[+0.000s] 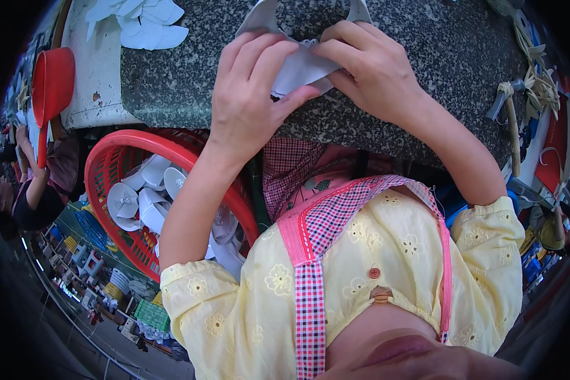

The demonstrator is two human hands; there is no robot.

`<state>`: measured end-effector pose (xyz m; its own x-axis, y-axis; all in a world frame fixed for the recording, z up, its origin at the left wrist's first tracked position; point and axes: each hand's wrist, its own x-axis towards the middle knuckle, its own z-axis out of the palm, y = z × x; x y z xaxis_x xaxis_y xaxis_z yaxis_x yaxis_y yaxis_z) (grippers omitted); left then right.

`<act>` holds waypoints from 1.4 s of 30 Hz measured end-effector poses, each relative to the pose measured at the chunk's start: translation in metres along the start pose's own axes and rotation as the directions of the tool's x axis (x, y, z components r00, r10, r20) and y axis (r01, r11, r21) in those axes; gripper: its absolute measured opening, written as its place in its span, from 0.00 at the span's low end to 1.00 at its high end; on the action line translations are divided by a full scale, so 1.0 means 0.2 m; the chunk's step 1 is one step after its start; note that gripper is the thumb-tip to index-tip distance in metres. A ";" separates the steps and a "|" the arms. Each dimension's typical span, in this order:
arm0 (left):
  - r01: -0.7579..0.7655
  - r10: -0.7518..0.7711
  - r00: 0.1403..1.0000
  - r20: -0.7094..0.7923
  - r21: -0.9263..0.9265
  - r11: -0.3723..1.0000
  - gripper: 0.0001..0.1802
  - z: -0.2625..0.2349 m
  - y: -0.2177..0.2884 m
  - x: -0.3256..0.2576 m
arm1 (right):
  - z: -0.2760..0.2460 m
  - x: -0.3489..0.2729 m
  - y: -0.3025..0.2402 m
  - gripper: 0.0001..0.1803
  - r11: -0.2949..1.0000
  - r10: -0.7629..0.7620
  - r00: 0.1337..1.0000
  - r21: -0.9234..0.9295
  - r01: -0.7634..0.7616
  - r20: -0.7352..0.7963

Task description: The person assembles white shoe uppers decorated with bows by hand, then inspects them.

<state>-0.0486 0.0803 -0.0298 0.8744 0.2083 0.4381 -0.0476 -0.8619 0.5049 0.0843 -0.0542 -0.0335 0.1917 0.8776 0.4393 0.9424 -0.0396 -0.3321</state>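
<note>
Over the near edge of a speckled dark stone tabletop (177,95), both my hands meet at a white curved piece (301,71) that looks like a shoe upper. My left hand (247,82) is closed on its left side, the thumb pointing right along the lower edge. The fingers of my right hand (373,69) pinch its right side. Between the hands, a small shiny patch shows at the piece's middle. Its ends curve up beyond my fingers and leave the top of the picture.
A red plastic basket (139,139) stands below the table at left, holding several similar white pieces (152,209) with sparkly trim. Flat white cutouts (152,28) lie at far left. A red dipper (52,82) is beside them. Straps and a stick (512,126) hang at right. Another person's arm (35,177) shows at far left.
</note>
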 end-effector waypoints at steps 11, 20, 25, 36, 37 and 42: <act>0.353 -0.394 0.898 -0.195 -0.212 0.911 0.38 0.06 0.12 -0.12 | 0.08 -0.02 -0.01 0.07 0.986 -0.137 0.980 -0.114 0.121 -0.147; 0.433 -0.498 0.860 -0.109 -0.360 0.826 0.38 0.08 0.12 -0.12 | 0.03 -0.02 -0.01 0.06 0.915 0.325 0.944 0.269 -0.300 -0.053; -0.039 0.003 0.998 0.059 0.611 0.791 0.39 -0.06 0.18 0.01 | 0.08 -0.07 0.03 0.06 0.975 0.062 0.958 0.221 0.002 -0.279; 0.394 -0.386 0.918 0.091 -0.310 0.865 0.44 -0.07 -0.01 0.06 | 0.05 -0.04 -0.04 0.07 0.988 0.100 0.977 0.132 -0.076 -0.187; 0.378 -0.384 0.922 0.053 -0.347 0.858 0.44 -0.07 -0.04 0.05 | 0.05 -0.03 -0.04 0.06 0.986 0.134 0.971 0.128 -0.110 -0.198; 0.360 -0.426 0.895 0.132 -0.779 0.513 0.40 -0.02 -0.07 -0.03 | 0.04 -0.02 0.00 0.06 0.969 0.222 0.964 0.137 -0.203 -0.143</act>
<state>-0.0548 0.0936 -0.0354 0.8667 0.4925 0.0786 -0.0862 -0.0073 0.9963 0.0819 -0.0537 -0.0421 0.4338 0.7692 0.4692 0.8369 -0.1511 -0.5260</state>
